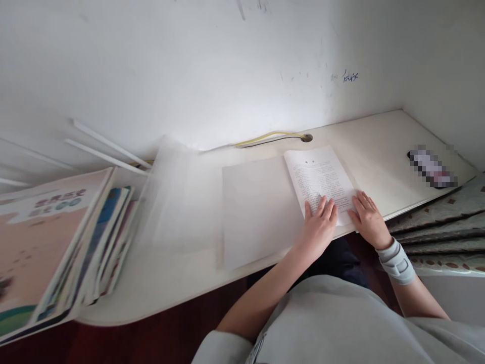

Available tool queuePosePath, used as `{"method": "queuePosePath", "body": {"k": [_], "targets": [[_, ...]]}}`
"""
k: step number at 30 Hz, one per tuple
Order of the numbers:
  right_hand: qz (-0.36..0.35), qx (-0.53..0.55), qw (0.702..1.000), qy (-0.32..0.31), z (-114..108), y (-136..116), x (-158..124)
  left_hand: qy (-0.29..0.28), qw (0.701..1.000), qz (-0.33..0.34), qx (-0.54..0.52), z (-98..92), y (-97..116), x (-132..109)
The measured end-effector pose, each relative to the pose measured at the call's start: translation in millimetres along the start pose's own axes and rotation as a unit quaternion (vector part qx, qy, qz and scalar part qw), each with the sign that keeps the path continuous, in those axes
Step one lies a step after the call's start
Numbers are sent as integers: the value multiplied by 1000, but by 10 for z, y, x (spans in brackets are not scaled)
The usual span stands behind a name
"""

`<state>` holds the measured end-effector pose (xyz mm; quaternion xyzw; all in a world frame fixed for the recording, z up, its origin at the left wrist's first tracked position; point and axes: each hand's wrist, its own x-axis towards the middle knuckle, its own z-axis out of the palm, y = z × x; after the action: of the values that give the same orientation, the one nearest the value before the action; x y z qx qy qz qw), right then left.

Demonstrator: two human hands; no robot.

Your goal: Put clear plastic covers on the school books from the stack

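A white booklet with printed text (312,172) lies flat on the desk in front of me. My left hand (321,218) rests on its lower part, fingers spread over the print. At the booklet's lower right edge lies my right hand (367,217), its fingers stretched out and touching the paper's side. A grey wrist band (397,262) wraps my right wrist. Directly left of the booklet is a blank pale sheet (257,212), partly covered by my left forearm. Farther left, a translucent plastic sheet or sleeve (178,197) lies blurred on the desk.
A stack of books (56,227) stands at the desk's left end, with white rods (108,154) behind it. A yellow cable (271,135) runs into a hole near the wall. The white desk (382,146) holds a phone (432,168) at right, near patterned fabric (439,237).
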<state>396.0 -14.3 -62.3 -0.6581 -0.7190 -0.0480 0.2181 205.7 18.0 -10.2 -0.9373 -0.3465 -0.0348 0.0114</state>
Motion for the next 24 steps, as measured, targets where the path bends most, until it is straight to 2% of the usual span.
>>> {"method": "queuePosePath", "body": {"k": [4,10,20,24], "targets": [[-4,7,1000,-2,-22,15,6,3,1000,8,-6,-6,-33,-51],[38,-44,998,3,-93,176,11,6,999,-54,2,91,-43,-123],[31,-41,999,2,-87,223,-17,-7,1000,-14,4,88,-49,-61],[21,-47,999,-1,-84,233,-20,-3,1000,-17,1,110,-52,-37]]}}
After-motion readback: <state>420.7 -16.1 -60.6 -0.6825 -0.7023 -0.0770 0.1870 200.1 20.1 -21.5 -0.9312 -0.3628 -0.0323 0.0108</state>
